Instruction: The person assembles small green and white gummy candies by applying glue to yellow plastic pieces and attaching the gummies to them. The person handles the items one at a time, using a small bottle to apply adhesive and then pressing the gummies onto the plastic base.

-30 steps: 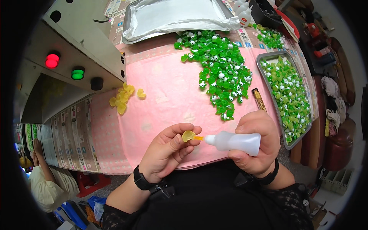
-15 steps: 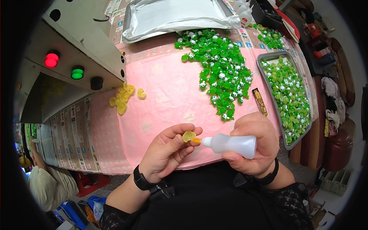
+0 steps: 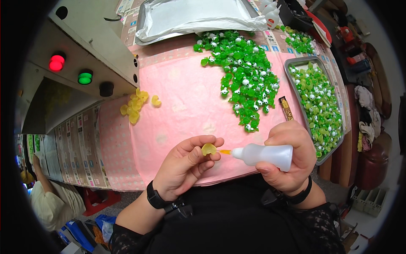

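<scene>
Above the near part of a pink sheet (image 3: 177, 80), one small, rounded, translucent yellow piece (image 3: 208, 149), pinched between thumb and fingertips of the left hand (image 3: 179, 167). Over the sheet's near right part, a frosted white squeeze bottle (image 3: 270, 157), held almost level, with the right hand (image 3: 294, 148) clamped around its body. Orange tip (image 3: 226, 151) aimed leftward across the sheet at the yellow piece; contact too fine to tell. Just short of the sheet's near edge, black bands (image 3: 156, 197) around both wrists.

On the sheet's far right part, spread in a long heap, green pieces (image 3: 243, 80) with white bead-like parts. Along its right side, a slim dark-and-gold object (image 3: 286, 109), kind unclear. On its left part, a cluster of more yellow pieces (image 3: 134, 106), with one lying just apart. Right of the sheet, a metal tray (image 3: 289, 71) full of green and yellowish pieces, white parts among them. At the sheet's far edge, a larger tray (image 3: 140, 23) lined with white paper (image 3: 194, 17). Left of the sheet, a pale machine housing (image 3: 101, 55) with a red lamp (image 3: 56, 62) and a green lamp (image 3: 85, 77), both lit. Farther left, at the patterned surface (image 3: 80, 148), another person's bare arm (image 3: 43, 178).
</scene>
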### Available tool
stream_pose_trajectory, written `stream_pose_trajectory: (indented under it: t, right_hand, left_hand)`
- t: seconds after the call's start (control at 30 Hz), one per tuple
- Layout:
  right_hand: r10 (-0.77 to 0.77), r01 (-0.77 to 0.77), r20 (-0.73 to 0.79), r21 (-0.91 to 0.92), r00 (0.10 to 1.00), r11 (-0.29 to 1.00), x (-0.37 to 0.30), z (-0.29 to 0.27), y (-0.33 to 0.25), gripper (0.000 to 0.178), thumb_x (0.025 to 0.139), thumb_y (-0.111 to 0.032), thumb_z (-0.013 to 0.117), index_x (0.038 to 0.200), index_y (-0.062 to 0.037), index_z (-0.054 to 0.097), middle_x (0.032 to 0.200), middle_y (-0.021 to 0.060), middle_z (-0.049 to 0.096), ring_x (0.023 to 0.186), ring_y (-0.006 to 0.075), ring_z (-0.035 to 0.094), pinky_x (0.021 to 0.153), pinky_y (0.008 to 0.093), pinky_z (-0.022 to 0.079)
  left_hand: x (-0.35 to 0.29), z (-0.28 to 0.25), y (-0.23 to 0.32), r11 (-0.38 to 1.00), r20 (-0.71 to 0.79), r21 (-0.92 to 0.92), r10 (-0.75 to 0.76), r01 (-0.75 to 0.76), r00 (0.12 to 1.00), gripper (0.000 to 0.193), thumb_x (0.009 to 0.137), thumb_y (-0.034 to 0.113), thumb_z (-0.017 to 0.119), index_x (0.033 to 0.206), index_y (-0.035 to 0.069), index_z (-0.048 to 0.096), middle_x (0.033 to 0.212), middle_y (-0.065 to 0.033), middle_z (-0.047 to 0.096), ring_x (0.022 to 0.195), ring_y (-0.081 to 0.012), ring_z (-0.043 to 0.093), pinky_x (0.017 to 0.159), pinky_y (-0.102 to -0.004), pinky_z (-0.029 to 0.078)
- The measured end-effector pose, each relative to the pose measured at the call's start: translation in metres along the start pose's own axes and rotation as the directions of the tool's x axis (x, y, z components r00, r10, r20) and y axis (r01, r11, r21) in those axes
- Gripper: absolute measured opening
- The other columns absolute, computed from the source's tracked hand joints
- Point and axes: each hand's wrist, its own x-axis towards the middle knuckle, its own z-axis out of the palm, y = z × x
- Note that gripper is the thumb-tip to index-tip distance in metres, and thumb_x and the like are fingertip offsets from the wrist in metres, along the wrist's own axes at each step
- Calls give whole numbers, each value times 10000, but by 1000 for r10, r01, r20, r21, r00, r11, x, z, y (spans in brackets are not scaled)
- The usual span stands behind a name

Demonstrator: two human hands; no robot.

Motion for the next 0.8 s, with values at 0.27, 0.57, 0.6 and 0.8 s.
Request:
stream_pose_trajectory:
  t: [0.27,0.57,0.6,0.8]
  right_hand:
    - [-13,13,16,-6,1000,1000,1,-1,1,335,717,-133,837,938,-15,615,818,100,616,704,227,595,621,320,483]
    - [58,-57,1,95,998,994,2,7,4,311,740,-163,822,919,-12,617,820,110,619,714,231,596,636,318,477]
    - [56,-56,5,99,998,994,2,8,4,312,741,-163,822,920,-10,617,819,112,619,717,232,596,639,320,477]
    - [119,-117,-2,152,993,981,-2,10,7,338,751,-166,820,955,-5,603,852,108,605,746,211,581,668,311,467]
  left_hand:
    - [-1,5,2,998,-18,57,-11,12,1000,371,996,193,538,1309,-7,520,1342,-172,544,1069,-176,643,913,-254,554]
    - [-1,12,5,995,-139,70,-66,76,988,424,960,238,603,1268,-40,516,1299,-208,560,952,-179,673,828,-243,587]
    - [-1,12,5,995,-137,64,-67,77,988,423,960,236,604,1268,-40,517,1298,-208,561,948,-179,673,826,-243,587]
    - [-2,12,6,995,-140,53,-82,90,987,422,958,237,607,1264,-40,520,1294,-200,565,938,-175,670,818,-238,585]
